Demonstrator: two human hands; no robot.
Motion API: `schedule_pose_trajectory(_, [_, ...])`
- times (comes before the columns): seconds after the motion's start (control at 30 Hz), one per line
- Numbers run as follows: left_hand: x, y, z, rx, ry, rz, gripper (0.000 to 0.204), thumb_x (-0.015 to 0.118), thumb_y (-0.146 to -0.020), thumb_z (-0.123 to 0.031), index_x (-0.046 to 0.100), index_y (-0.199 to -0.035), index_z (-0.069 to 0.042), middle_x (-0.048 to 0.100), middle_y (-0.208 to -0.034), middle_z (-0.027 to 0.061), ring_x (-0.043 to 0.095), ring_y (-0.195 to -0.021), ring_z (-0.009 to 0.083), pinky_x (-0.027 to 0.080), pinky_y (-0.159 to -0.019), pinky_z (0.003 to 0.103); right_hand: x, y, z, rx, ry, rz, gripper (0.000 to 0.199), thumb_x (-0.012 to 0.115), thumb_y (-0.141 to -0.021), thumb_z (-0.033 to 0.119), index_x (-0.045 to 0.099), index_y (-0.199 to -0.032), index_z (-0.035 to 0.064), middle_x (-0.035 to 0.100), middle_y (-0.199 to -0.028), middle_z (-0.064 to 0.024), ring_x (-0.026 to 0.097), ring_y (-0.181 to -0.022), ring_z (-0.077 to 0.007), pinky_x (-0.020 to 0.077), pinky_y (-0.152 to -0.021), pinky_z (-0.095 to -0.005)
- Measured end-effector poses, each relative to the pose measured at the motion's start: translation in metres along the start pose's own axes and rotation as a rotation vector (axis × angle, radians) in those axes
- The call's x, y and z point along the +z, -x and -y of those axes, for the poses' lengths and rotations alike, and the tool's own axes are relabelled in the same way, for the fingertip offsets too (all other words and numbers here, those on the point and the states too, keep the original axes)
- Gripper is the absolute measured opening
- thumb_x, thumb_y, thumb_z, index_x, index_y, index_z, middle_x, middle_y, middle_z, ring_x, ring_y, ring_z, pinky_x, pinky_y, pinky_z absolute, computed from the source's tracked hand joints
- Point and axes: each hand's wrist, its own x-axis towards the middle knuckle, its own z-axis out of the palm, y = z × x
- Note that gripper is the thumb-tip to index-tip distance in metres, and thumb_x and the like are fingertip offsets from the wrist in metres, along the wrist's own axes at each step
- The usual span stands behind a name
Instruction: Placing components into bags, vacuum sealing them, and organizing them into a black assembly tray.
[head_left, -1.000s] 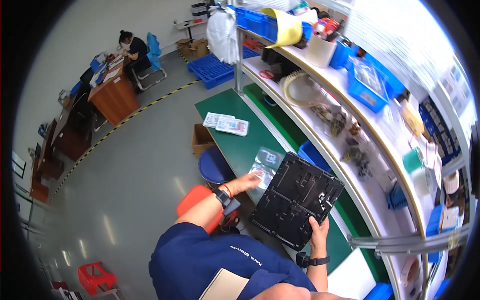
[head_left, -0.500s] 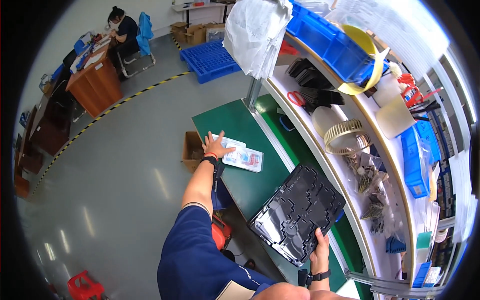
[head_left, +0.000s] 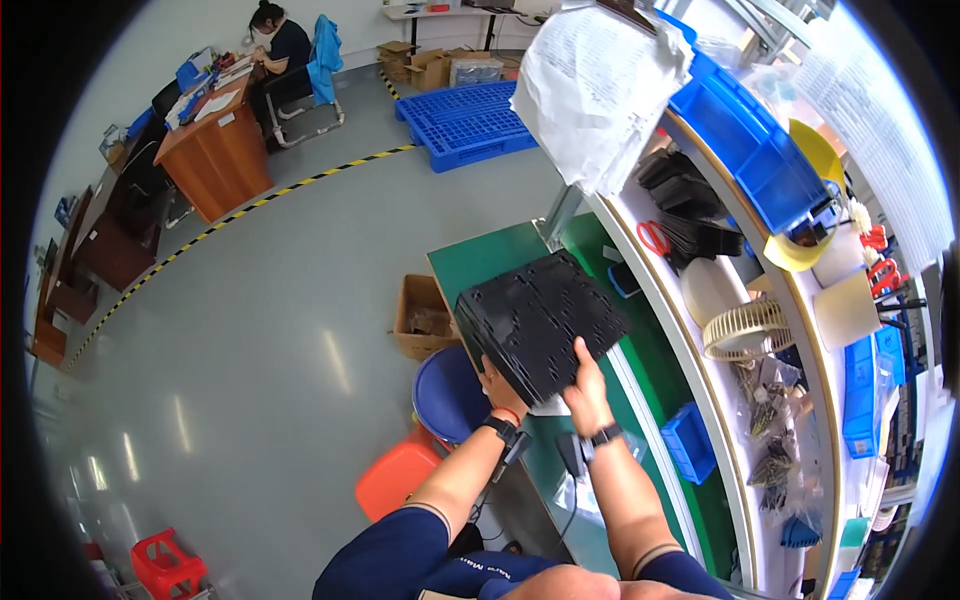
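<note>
A stack of black moulded plastic trays (head_left: pixel 545 315) is tilted over the green workbench (head_left: pixel 490 254). My right hand (head_left: pixel 588 388) grips its near edge, with the thumb on top. At the near left corner my left hand (head_left: pixel 503 390) is closed on the trays, its fingers partly hidden beneath them. A sliver of something white (head_left: pixel 550 406) shows under the near edge between my hands; the rest of it is covered.
A cardboard box (head_left: pixel 425 320), a blue round stool (head_left: pixel 455 395) and an orange stool (head_left: pixel 395 475) stand left of the bench. Shelves on the right hold blue bins (head_left: pixel 745 140) and red-handled scissors (head_left: pixel 655 238). A person (head_left: pixel 285 45) sits at a far desk.
The black trays have moved away from me and left, over the spot where the white plastic boxes lay. My left hand has left those boxes and taken hold of the trays.
</note>
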Motion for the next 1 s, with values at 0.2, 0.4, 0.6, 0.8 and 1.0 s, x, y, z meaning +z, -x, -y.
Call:
schedule_pose_trajectory(0.2, [-0.014, -0.001, -0.052, -0.034, -1.024, 0.019, 0.051, 0.053, -0.076, -0.036, 0.046, -0.123, -0.019, 0.026, -0.135, 0.0231, 0.024, -0.124, 0.0426, 0.027, -0.091, 0.052, 0.04, -0.095, -0.063, 0.035, 0.202, -0.249, 0.061, 0.059, -0.082, 0.044, 0.047, -0.114, -0.0074, 0.053, -0.116, -0.0186, 0.055, -0.099, -0.0309, 0.0446, -0.086, -0.0452])
schedule_pose_trajectory(0.4, [-0.009, -0.001, -0.087, 0.019, -0.956, 0.061, 0.055, 0.057, -0.074, -0.036, 0.043, -0.124, -0.021, 0.023, -0.136, 0.0215, 0.024, -0.123, 0.0412, 0.029, -0.09, 0.053, 0.042, -0.102, -0.052, 0.077, 0.38, -0.311, 0.075, 0.054, -0.083, 0.047, 0.029, -0.13, -0.0063, 0.029, -0.138, -0.0214, 0.029, -0.126, -0.0408, 0.0175, -0.101, -0.0589])
schedule_pose_trajectory(0.6, [0.0, -0.003, -0.053, -0.079, -0.956, -0.019, 0.06, 0.056, -0.075, -0.045, 0.04, -0.127, -0.02, 0.022, -0.135, 0.0261, 0.023, -0.124, 0.044, 0.021, -0.096, 0.054, 0.028, -0.005, -0.041, 0.086, 0.294, 0.147, 0.036, 0.062, -0.082, 0.022, 0.05, -0.109, 0.003, 0.051, -0.106, -0.0144, 0.052, -0.099, -0.0292, 0.0422, -0.086, -0.0437])
schedule_pose_trajectory(0.8, [-0.049, 0.009, -0.092, -0.03, -0.668, 0.042, 0.091, 0.068, -0.067, -0.051, 0.023, -0.14, -0.019, 0.005, -0.142, 0.0298, 0.005, -0.132, 0.0436, 0.015, -0.101, 0.055, -0.068, 0.137, -0.041, 0.227, 0.829, 0.539, 0.021, 0.058, -0.086, 0.015, 0.056, -0.101, 0.0015, 0.062, -0.094, -0.0109, 0.061, -0.08, -0.0191, 0.0492, -0.07, -0.0306])
schedule_pose_trajectory(1.0, [-0.17, 0.154, -0.081, -0.105, -0.909, -0.155, 0.068, 0.066, -0.074, -0.031, 0.035, -0.132, -0.014, 0.019, -0.14, 0.0238, 0.025, -0.126, 0.0415, 0.027, -0.101, 0.047, -0.212, 0.22, -0.019, 0.364, 1.042, 0.371, 0.019, 0.061, -0.083, 0.009, 0.059, -0.099, 0.0, 0.063, -0.087, -0.0089, 0.062, -0.075, -0.0157, 0.0506, -0.062, -0.0246])
